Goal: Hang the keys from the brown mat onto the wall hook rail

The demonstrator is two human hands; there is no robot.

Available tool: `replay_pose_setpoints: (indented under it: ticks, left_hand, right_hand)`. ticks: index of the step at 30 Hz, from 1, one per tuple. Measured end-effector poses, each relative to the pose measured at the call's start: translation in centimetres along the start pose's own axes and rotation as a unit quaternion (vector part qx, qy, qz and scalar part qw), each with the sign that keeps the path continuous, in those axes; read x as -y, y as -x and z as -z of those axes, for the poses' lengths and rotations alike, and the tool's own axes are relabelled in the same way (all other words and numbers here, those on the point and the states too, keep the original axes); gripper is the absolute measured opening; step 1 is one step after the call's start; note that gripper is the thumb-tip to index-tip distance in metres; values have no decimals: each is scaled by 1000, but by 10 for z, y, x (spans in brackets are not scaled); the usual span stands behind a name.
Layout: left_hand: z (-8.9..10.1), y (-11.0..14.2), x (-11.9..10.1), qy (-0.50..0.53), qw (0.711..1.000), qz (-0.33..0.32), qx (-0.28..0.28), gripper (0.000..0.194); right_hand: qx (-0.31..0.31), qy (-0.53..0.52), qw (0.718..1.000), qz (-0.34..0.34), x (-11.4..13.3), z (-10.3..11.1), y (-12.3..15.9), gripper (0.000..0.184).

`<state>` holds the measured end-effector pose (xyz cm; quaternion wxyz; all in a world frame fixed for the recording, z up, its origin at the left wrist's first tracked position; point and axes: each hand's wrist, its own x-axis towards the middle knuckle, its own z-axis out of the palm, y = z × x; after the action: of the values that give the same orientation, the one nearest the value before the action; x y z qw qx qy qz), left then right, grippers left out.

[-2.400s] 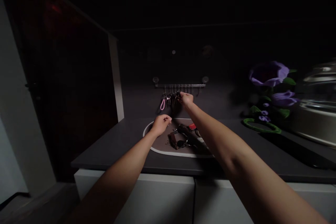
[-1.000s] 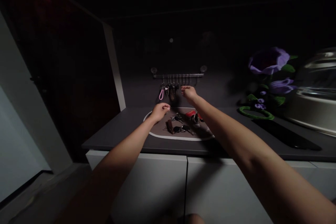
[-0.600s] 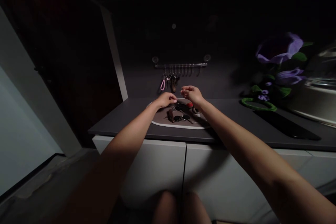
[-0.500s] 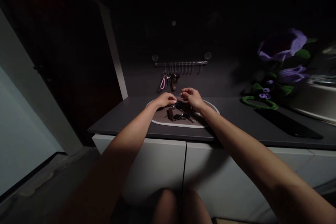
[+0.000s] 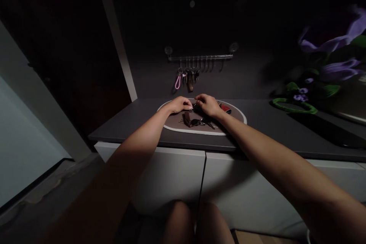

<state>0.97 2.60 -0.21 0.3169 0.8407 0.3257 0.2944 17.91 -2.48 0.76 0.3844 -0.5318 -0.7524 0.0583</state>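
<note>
My left hand and my right hand rest close together on an oval brown mat with a white rim. Their fingertips nearly meet over a dark bunch of keys, partly hidden beneath them. Just below lie a brown leather key fob and dark folded sunglasses. A red item sits beyond my right hand. Above, on the wall, a metal hook rail holds several keys, one with a pink loop. Whether my fingers grip anything is hidden.
The mat lies on a dark counter above white cabinet doors. Purple artificial flowers and a green loop stand to the right, with a flat black slab nearby. My knees show below.
My right hand has come down from the hook rail to the mat, and my left hand has moved toward it. The view has tilted downward, and the flowers now sit further right.
</note>
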Motion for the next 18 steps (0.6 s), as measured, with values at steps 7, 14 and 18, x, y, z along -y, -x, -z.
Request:
replay_pose_setpoints:
  ticks: [7,14,18]
  left_hand:
    - [-5,5,-5,88,993,26,-68,15]
    - [-4,8,-17,230,964,72,-110,7]
    - [-4,7,-22,281,947,88,-131,4]
  right_hand:
    - [-18,-76,997,-8,-6,-4,-2,18]
    - [-5,-93,996,6,-5,-4,1,15]
    - [0,-90,996,8,-4,-3,2,17]
